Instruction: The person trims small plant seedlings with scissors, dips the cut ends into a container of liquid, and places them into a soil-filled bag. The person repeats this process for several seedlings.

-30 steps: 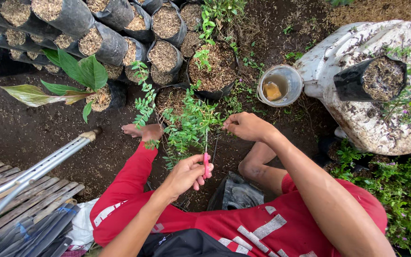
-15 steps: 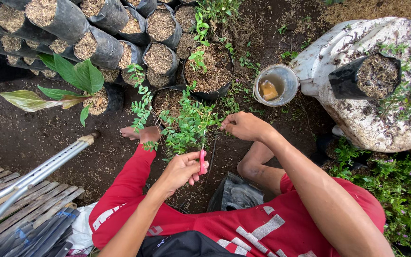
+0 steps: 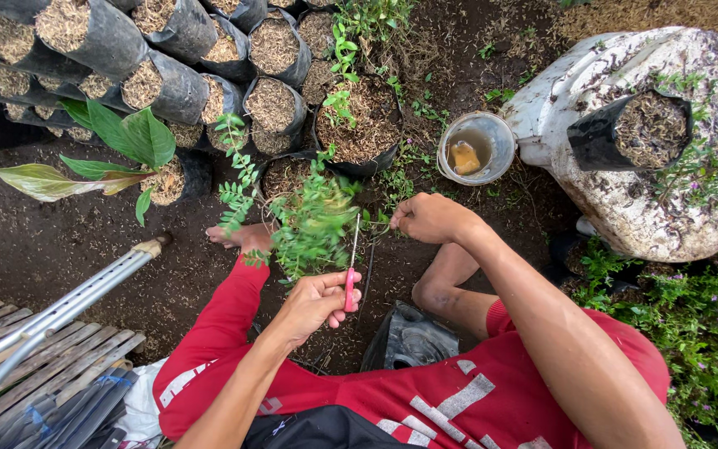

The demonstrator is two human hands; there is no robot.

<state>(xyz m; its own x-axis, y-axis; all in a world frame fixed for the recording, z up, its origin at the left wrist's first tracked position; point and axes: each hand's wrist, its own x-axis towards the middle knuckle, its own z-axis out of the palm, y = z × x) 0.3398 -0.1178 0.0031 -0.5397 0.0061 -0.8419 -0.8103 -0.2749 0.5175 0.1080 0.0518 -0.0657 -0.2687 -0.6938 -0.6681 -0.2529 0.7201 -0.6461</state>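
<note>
Two hands, one scissors, one bucket (white) — one crutch.

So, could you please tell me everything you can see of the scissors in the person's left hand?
The scissors have red-pink handles and slim, pale metal blades. They stand nearly upright in the picture, tips pointing away from the person into the small leafy plant. The left hand grips the handles, fingers wrapped round them, so the loops are mostly hidden. The blades look close together, but whether they are fully shut is hard to tell. The right hand pinches a thin stem just beside the blade tips.

red-handled scissors upright, beside leafy seedling
</note>
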